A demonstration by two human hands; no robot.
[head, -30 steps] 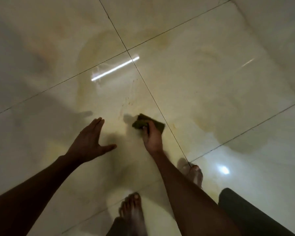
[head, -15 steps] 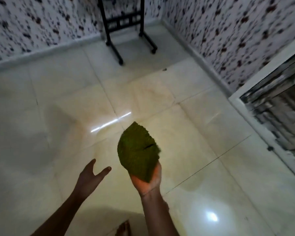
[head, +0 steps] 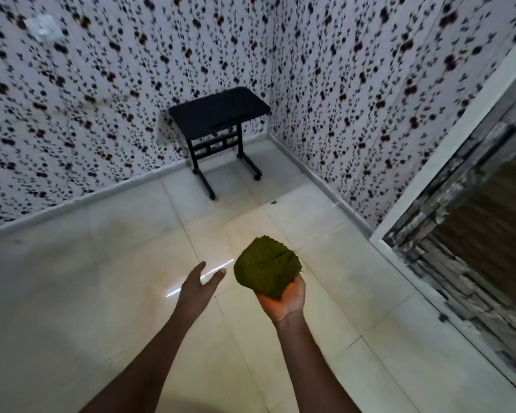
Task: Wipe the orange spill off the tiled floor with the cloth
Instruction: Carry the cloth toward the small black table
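Presently, the right hand (head: 283, 299) is turned palm up, with its fingers hidden behind the cloth (head: 265, 268); they appear to be curled under the bundle to cup it, though their exact lie cannot be told. The left hand (head: 198, 286) holds nothing: its fingers are straight and lightly spread, the thumb set apart, and it hovers just beside the cloth without touching it.

The cloth sits bunched in the right palm, held in the air above the tiled floor (head: 102, 293), over the area near the middle of the floor and well apart from the far corner.

Handling, as a judgement: the cloth is likely light, soft and fully compliant. It should fold or crush under any grip and is not fragile. If it is damp from the spill it may weigh a little more and could drip. Take hold across the bulk of the bundle, or flatten it under the palm for wiping.

Appearance: olive green, with a coarse, nubby pile like towelling, gathered into a rounded lump with one visible crease across its right side.

No orange spill can be made out on the floor in this view.
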